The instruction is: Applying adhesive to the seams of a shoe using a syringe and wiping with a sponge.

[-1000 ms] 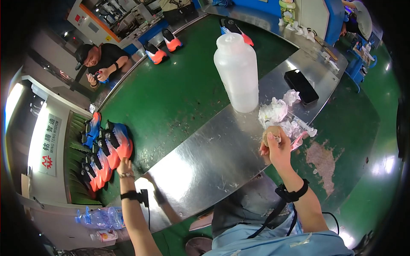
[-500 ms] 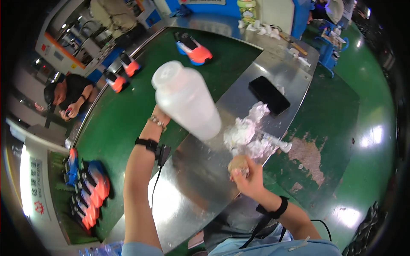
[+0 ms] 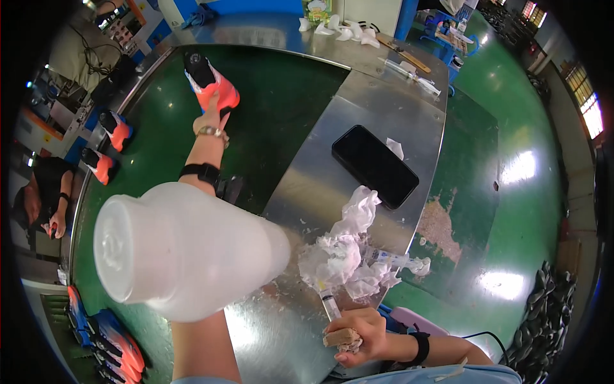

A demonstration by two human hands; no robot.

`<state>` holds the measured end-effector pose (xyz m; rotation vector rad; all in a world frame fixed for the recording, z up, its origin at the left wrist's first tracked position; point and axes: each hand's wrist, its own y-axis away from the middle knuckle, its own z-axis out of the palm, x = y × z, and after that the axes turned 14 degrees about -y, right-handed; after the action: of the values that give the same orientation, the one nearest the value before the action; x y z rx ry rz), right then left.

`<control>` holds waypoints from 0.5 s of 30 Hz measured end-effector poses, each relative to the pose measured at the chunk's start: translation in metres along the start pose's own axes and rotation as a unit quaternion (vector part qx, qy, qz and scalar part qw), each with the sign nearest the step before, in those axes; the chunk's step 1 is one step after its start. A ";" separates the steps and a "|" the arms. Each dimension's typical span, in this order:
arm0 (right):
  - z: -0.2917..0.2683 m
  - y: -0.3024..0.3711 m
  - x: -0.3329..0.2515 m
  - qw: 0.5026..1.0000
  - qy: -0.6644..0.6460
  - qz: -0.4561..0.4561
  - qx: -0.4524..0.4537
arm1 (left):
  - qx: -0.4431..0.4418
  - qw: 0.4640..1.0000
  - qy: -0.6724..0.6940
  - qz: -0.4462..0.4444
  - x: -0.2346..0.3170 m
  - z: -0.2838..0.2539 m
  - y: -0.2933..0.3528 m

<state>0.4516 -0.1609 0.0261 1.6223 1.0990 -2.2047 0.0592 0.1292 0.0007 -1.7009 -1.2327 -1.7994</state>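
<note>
My left arm reaches far across the green tabletop, past a large white plastic bottle that stands in front of it. At the far side my left hand closes its fingers on the near end of an orange, black and blue shoe. Close to the front edge my right hand grips a tan, crumbly-looking block. A syringe lies right behind the right hand, its lower end hidden by the fingers. Crumpled white tissue lies beside it, with another syringe partly under the paper.
A black phone rests on the metal strip. Two shoes stand at the left edge, and several more sit lower left. White scraps, a wooden-handled tool and syringes lie at the back. A person works across the table.
The view has shifted. My left hand, hidden behind the bottle before, now shows on the shoe. The right hand still holds the tan block and appears nearer the front edge.
</note>
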 end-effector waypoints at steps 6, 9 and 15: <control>0.002 0.009 -0.005 0.999 -0.003 -0.013 0.041 | -0.010 0.988 -0.153 0.009 -0.014 -0.092 0.062; 0.005 0.014 -0.008 0.998 -0.012 0.002 0.067 | -0.190 0.951 -0.179 0.163 -0.022 -0.165 0.171; 0.008 0.020 -0.015 0.996 -0.008 -0.012 0.085 | -0.070 0.984 -0.157 -0.052 -0.067 -0.262 0.410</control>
<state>0.4626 -0.1841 0.0315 1.6615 0.9528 -2.3809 0.2281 -0.3200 0.1051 -2.0988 -1.3689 -1.7591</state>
